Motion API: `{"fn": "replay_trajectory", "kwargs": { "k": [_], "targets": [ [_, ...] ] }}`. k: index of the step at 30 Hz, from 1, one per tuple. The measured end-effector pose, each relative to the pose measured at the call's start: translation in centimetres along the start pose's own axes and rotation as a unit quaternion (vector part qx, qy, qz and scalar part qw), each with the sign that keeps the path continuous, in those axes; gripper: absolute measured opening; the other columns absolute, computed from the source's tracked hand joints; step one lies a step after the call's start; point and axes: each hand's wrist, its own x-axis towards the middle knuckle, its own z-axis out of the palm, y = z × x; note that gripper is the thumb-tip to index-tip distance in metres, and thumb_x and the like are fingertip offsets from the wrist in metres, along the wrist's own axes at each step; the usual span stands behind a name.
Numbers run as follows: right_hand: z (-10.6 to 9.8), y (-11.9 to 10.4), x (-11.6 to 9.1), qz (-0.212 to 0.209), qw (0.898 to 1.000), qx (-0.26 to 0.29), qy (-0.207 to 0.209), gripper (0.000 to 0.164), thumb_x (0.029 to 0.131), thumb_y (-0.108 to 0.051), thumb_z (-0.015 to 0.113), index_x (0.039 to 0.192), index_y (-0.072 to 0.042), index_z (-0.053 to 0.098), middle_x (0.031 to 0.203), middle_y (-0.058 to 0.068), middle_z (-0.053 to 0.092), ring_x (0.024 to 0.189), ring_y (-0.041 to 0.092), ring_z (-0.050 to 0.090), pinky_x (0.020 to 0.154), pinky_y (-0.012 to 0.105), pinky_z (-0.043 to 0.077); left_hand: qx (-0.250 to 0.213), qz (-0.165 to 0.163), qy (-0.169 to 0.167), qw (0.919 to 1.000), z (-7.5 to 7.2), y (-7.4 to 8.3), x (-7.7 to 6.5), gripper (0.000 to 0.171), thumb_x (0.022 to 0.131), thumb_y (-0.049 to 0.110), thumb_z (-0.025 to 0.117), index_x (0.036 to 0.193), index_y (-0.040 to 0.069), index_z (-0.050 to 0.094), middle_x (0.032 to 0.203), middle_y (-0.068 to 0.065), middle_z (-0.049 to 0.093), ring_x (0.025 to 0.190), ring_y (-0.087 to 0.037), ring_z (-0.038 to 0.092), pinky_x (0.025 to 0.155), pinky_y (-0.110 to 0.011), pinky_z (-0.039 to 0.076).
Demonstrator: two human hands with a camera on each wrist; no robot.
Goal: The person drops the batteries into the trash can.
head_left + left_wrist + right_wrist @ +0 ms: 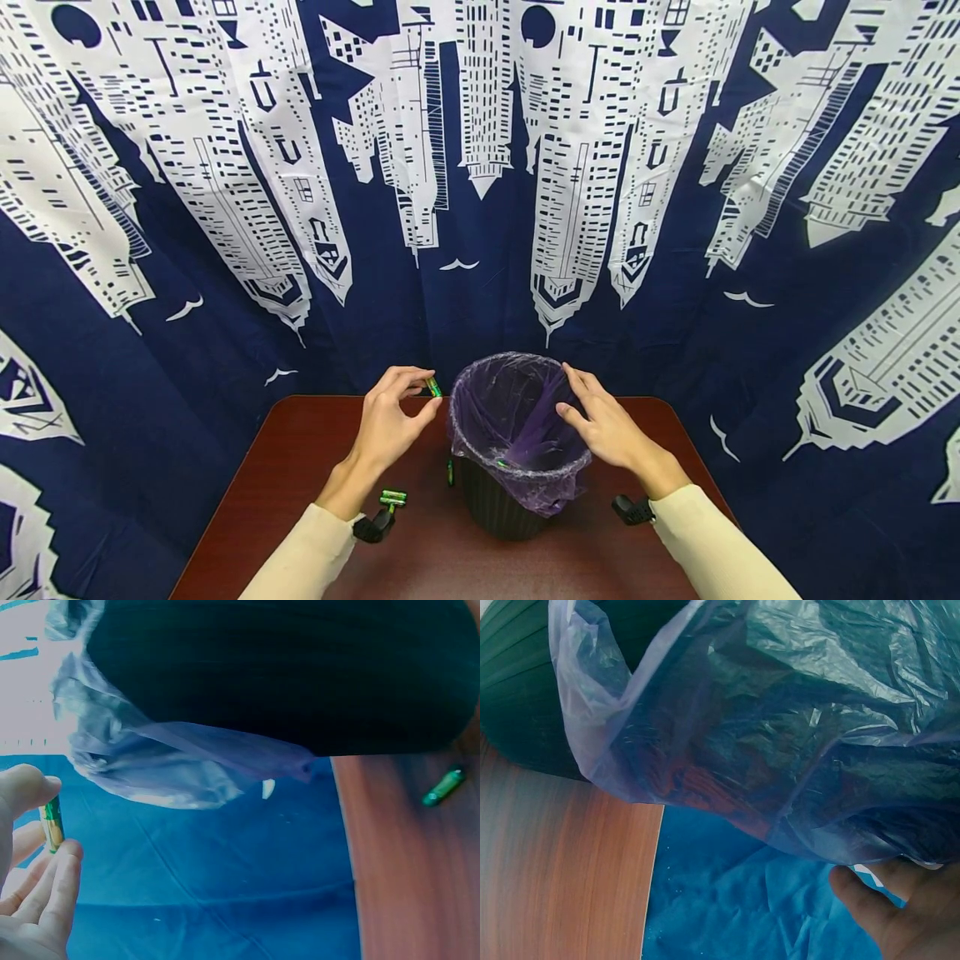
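My left hand pinches a green battery between thumb and fingertips, level with the bin's rim and just left of it. The same grip shows in the left wrist view, battery held upright. A dark ribbed trash bin stands on the table, lined with a translucent purple bag folded over its rim. My right hand is at the bin's right rim, fingers fairly straight against the lined edge, thumb apart. In the right wrist view, the bag partly covers the fingers.
Green batteries lie on the reddish-brown table near my left wrist. Another battery lies close to the bin's left side. A small green spot shows at the bin's front rim. A blue-and-white city-print curtain hangs behind.
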Motion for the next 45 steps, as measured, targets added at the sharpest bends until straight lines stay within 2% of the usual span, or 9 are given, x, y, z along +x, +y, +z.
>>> {"fn": "replay_trajectory", "kwargs": {
  "k": [10,15,27,36,40,45],
  "targets": [
    [-0.1,-0.1,0.0,0.001,1.000,-0.001,0.001,0.078,0.119,-0.035,0.060,0.181,0.004,0.032,0.180,0.030,0.044,0.166,0.054,0.049,0.135,0.076,0.039,-0.007,0.024,-0.016,0.9996,0.2,2.2,2.1,0.044,0.090,0.005,0.100,0.131,0.004,0.084,0.127,-0.015,0.078,0.110,-0.032,0.085,0.100,-0.046,0.072],
    [0.0,-0.1,0.0,-0.001,1.000,-0.002,0.000,0.078,0.119,-0.037,0.060,0.181,0.002,0.032,0.179,0.029,0.045,0.166,0.054,0.049,0.135,0.075,0.040,-0.003,0.048,-0.023,0.9986,0.4,3.2,3.3,0.043,0.090,0.007,0.101,0.130,0.004,0.084,0.125,-0.014,0.079,0.108,-0.030,0.085,0.098,-0.043,0.073],
    [-0.1,-0.1,0.1,-0.003,1.000,-0.005,-0.002,0.076,0.120,-0.034,0.059,0.182,0.001,0.032,0.180,0.028,0.045,0.166,0.054,0.049,0.135,0.076,0.039,-0.005,0.072,-0.052,0.9960,0.7,4.9,5.6,0.040,0.092,0.009,0.099,0.129,0.003,0.084,0.124,-0.014,0.079,0.107,-0.029,0.084,0.099,-0.043,0.072],
    [-0.1,-0.1,0.1,-0.002,1.000,-0.004,-0.003,0.077,0.120,-0.038,0.058,0.182,0.001,0.032,0.180,0.028,0.045,0.166,0.054,0.049,0.135,0.076,0.039,-0.007,0.067,-0.078,0.9947,0.8,5.9,6.3,0.039,0.095,0.010,0.097,0.131,0.004,0.084,0.125,-0.013,0.078,0.109,-0.030,0.085,0.103,-0.043,0.071],
    [-0.1,-0.1,0.1,-0.001,1.000,-0.004,-0.005,0.077,0.120,-0.037,0.058,0.182,0.001,0.031,0.180,0.028,0.044,0.166,0.054,0.049,0.135,0.077,0.039,-0.008,0.068,-0.082,0.9943,0.9,6.3,6.4,0.040,0.095,0.011,0.097,0.132,0.004,0.083,0.125,-0.013,0.078,0.109,-0.032,0.084,0.103,-0.043,0.071],
    [-0.1,-0.1,0.1,0.000,1.000,-0.004,-0.005,0.077,0.121,-0.039,0.057,0.182,0.000,0.031,0.180,0.028,0.044,0.166,0.054,0.048,0.135,0.077,0.039,0.005,0.070,-0.082,0.9942,1.0,6.3,6.4,0.040,0.095,0.013,0.098,0.132,0.006,0.084,0.125,-0.012,0.078,0.110,-0.029,0.082,0.104,-0.043,0.071]
  ]
}}
